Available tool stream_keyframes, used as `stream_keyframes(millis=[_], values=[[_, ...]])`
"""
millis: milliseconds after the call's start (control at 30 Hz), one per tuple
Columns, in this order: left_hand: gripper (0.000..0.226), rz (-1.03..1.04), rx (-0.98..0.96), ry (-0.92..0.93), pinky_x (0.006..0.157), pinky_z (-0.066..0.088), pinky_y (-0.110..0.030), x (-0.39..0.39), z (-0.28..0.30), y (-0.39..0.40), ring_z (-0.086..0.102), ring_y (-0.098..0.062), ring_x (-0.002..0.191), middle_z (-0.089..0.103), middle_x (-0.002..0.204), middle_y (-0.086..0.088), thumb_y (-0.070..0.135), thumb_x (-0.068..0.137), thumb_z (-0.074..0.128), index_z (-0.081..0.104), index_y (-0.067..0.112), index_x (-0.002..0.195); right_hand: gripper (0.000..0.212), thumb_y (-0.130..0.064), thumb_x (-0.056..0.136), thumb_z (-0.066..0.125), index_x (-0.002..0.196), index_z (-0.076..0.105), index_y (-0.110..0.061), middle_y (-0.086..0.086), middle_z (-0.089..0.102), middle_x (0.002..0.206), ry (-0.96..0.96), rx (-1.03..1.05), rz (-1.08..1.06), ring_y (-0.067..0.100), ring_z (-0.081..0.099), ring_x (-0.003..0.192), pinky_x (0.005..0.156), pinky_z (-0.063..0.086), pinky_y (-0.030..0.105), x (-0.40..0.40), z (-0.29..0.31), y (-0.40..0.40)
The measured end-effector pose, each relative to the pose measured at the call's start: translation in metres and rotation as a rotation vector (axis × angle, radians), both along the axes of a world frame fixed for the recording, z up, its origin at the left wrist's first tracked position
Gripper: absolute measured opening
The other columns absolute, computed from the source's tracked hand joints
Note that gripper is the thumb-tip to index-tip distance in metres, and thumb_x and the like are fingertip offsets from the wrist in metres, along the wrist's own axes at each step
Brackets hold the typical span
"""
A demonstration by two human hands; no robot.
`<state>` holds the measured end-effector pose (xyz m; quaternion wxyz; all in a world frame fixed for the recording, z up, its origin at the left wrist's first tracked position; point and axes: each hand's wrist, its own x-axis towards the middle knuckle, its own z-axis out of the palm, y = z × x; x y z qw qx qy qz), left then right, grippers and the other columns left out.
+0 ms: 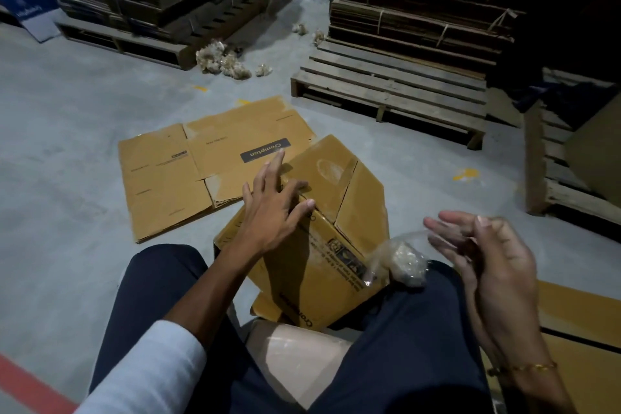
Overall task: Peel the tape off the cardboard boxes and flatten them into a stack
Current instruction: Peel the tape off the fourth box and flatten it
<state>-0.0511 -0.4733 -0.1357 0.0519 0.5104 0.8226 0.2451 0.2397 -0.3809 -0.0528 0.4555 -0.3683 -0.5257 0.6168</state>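
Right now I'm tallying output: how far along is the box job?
Done: one flattened box lies on the floor. In hand: the left hand rests with spread fingers on the unflattened box between the knees; a peeled tape wad hangs from the right hand. Left: collapse this box and stack it.
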Motion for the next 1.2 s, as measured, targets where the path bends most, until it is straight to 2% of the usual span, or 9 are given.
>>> stream_keyframes(millis=[267,333,400,467,633,767,967,1100,1200], values=[[0.063,-0.001,-0.024,0.010,0.116,0.010,-0.071,0.003,-0.013,-0.019,-0.003,-0.027,0.154,-0.013,0.166,0.011,0.073,0.093,0.026,0.054,0.036,0.135,0.046,-0.065,0.098,0.042,0.113,0.059,-0.025,-0.005,0.066,0.127,-0.176,-0.017,0.123,0.014,0.067,0.116,0.101,0.052,0.048,-0.002,-0.026,-0.004],[0.062,0.000,-0.024,0.011,0.116,0.011,-0.071,0.003,-0.013,-0.019,-0.004,-0.027,0.154,-0.014,0.166,0.011,0.072,0.093,0.026,0.054,0.036,0.135,0.048,-0.072,0.087,0.056,0.124,0.054,-0.041,-0.017,0.058,0.134,-0.337,0.071,0.197,0.000,0.063,0.114,0.096,0.054,0.026,-0.008,-0.033,-0.002],[0.061,0.008,-0.031,0.005,0.116,0.009,-0.071,0.002,-0.011,-0.017,-0.006,-0.026,0.154,-0.016,0.165,0.012,0.072,0.093,0.026,0.053,0.037,0.135,0.051,-0.052,0.088,0.068,0.132,0.042,-0.054,-0.019,0.045,0.141,-0.535,0.163,0.301,-0.007,0.058,0.114,0.083,0.050,0.009,-0.016,-0.041,0.002],[0.062,0.021,-0.038,0.000,0.117,0.006,-0.071,0.000,-0.007,-0.016,-0.009,-0.026,0.155,-0.018,0.165,0.012,0.072,0.093,0.025,0.053,0.036,0.135,0.067,-0.042,0.089,0.072,0.139,0.031,-0.060,-0.017,0.040,0.147,-0.635,0.241,0.388,0.001,0.056,0.120,0.089,0.050,0.016,-0.026,-0.051,0.006],[0.061,0.044,-0.070,0.023,0.117,0.006,-0.071,-0.011,-0.001,-0.017,-0.013,-0.025,0.154,-0.024,0.164,0.012,0.071,0.093,0.028,0.051,0.037,0.137,0.089,-0.054,0.084,0.073,0.153,0.016,-0.052,-0.010,0.030,0.161,-0.849,0.399,0.514,0.017,0.038,0.142,0.110,0.041,0.042,-0.060,-0.068,0.007],[0.051,0.106,-0.091,0.026,0.117,0.007,-0.071,-0.024,-0.005,-0.019,-0.013,-0.027,0.154,-0.025,0.165,0.007,0.062,0.099,0.038,0.047,0.038,0.143,0.083,-0.036,0.088,0.075,0.149,0.021,-0.053,-0.009,0.039,0.148,-0.841,0.425,0.498,0.021,0.051,0.129,0.100,0.049,0.041,-0.079,-0.091,0.006],[0.062,0.408,0.066,-0.167,0.119,0.012,-0.066,-0.008,-0.022,-0.029,-0.004,-0.038,0.153,-0.019,0.167,-0.006,0.050,0.102,0.044,0.019,0.038,0.158,0.069,-0.027,0.084,0.079,0.138,0.040,-0.043,-0.011,0.044,0.122,-0.784,0.394,0.482,0.006,0.051,0.099,0.071,0.041,0.016,-0.093,-0.099,0.007],[0.080,0.457,0.068,-0.311,0.118,0.001,-0.058,0.032,-0.034,-0.037,-0.020,-0.037,0.151,-0.031,0.163,-0.006,0.056,0.097,0.050,0.004,0.039,0.160,0.066,-0.022,0.084,0.075,0.137,0.043,-0.042,-0.009,0.048,0.121,-0.716,0.393,0.518,0.008,0.054,0.101,0.083,0.050,0.029,-0.096,-0.102,0.003],[0.089,0.463,0.016,-0.410,0.118,0.001,-0.060,0.041,-0.043,-0.040,-0.028,-0.038,0.148,-0.042,0.158,-0.005,0.058,0.092,0.059,0.008,0.035,0.161,0.060,-0.018,0.087,0.071,0.133,0.046,-0.046,-0.003,0.055,0.125,-0.618,0.280,0.473,0.008,0.060,0.102,0.084,0.053,0.024,-0.094,-0.100,0.006]])
